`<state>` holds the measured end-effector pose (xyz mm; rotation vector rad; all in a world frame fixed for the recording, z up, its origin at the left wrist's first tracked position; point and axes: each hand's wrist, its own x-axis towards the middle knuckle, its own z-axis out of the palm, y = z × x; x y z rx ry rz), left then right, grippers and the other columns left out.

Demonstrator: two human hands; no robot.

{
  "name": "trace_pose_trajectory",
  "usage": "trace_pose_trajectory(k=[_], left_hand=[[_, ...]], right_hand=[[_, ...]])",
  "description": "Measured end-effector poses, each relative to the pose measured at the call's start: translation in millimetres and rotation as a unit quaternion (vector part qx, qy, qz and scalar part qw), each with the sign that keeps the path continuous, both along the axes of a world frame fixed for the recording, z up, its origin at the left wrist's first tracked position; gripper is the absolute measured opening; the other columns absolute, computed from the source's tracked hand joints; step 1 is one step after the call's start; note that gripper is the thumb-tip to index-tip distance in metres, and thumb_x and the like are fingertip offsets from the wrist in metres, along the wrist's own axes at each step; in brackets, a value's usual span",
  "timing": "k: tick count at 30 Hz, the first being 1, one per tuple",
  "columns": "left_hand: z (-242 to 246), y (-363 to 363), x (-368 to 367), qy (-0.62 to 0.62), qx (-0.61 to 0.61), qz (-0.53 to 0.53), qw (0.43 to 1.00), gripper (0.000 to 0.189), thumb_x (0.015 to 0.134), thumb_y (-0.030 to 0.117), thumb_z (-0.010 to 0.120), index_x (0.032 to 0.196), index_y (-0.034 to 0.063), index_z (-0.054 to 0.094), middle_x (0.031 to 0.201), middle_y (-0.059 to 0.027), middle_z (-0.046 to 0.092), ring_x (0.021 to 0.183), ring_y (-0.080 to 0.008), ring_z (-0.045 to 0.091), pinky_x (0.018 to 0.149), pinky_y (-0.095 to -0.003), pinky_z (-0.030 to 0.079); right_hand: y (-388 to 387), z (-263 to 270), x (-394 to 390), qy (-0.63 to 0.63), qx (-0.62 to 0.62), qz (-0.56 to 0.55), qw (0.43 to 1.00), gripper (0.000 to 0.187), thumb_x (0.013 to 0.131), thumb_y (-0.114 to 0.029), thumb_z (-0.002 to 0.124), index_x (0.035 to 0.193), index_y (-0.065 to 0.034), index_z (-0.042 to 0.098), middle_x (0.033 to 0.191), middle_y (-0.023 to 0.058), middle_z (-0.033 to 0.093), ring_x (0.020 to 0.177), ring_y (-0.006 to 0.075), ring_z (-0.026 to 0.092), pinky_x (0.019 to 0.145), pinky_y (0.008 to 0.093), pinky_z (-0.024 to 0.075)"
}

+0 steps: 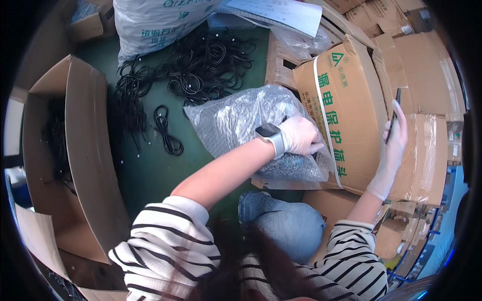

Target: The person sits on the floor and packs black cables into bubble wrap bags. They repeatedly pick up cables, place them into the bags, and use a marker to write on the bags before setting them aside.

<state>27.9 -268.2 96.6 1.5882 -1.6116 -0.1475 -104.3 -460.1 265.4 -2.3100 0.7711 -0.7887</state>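
My left hand [301, 135], in a thin whitish glove with a smartwatch at the wrist, lies on a clear plastic bag [233, 116], fingers curled into the plastic near its right end. The bag bulges with many small greyish pieces, too fine to identify. My right hand [395, 139], gloved too, is raised over the cardboard boxes at the right. It holds a thin, flat black object [393, 114], seen edge-on, perhaps a phone. A bundled black cable [165, 131] lies apart on the green surface left of the bag, near a large tangled pile of black cables [203, 64].
An open cardboard box [88, 150] with black cables inside stands at the left. A white woven sack [158, 26] and papers [278, 15] are at the back. A strapped carton [346, 113] with green print sits beside the bag, near a wooden pallet [280, 64]. More cartons stand at the right.
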Motion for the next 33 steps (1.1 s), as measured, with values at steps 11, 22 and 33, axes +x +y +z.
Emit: trace_pose_trajectory(k=[11, 22, 33], left_hand=[[27, 111, 94, 0.345, -0.124, 0.228, 0.902, 0.047, 0.092, 0.027, 0.048, 0.132, 0.0018, 0.045, 0.116, -0.0127, 0.059, 0.112, -0.0178, 0.053, 0.096, -0.0278, 0.040], [-35, 107, 31, 0.195, -0.013, 0.237, 0.952, 0.076, 0.090, 0.048, 0.048, 0.142, -0.0002, 0.022, 0.142, -0.0280, 0.028, 0.135, -0.0400, 0.023, 0.111, -0.0444, 0.018], [18, 186, -13, 0.104, 0.022, 0.194, 0.975, 0.021, 0.083, 0.025, 0.061, 0.083, 0.0077, 0.050, 0.071, -0.0079, 0.056, 0.064, -0.0281, 0.061, 0.053, -0.0372, 0.050]], right_hand=[[78, -53, 25, -0.327, 0.340, 0.315, 0.824, 0.043, 0.089, -0.035, 0.057, 0.116, -0.0017, 0.055, 0.079, 0.0104, 0.064, 0.073, 0.0211, 0.055, 0.076, 0.0350, 0.0391], [150, -59, 76, -0.160, 0.374, 0.289, 0.867, 0.060, 0.088, -0.055, 0.052, 0.104, 0.0021, 0.062, 0.078, 0.0084, 0.059, 0.068, 0.0143, 0.053, 0.066, 0.0267, 0.0429], [215, -61, 65, 0.181, 0.372, 0.399, 0.818, 0.020, 0.088, -0.021, 0.060, 0.079, -0.0033, 0.064, 0.069, 0.0003, 0.055, 0.061, 0.0047, 0.046, 0.057, 0.0195, 0.0374]])
